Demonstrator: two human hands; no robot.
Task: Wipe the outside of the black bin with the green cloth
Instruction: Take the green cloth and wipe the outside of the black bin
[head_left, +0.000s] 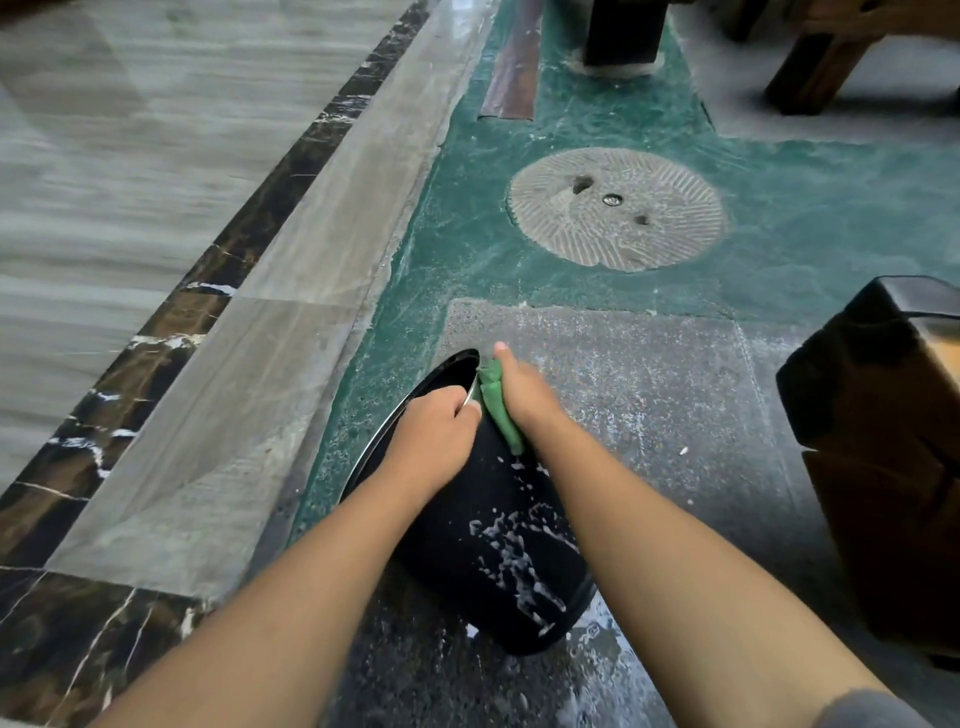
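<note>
The black bin lies tilted on its side on the wet floor, its open mouth facing away to the upper left. White soap foam streaks its outer wall. My left hand grips the bin's metal rim at the top. My right hand presses the folded green cloth against the bin's outside just below the rim, thumb stretched forward.
A round carved stone disc is set into the green floor ahead. A dark wooden box stands close on the right. Wooden furniture legs rise at the back. Polished marble flooring spreads to the left.
</note>
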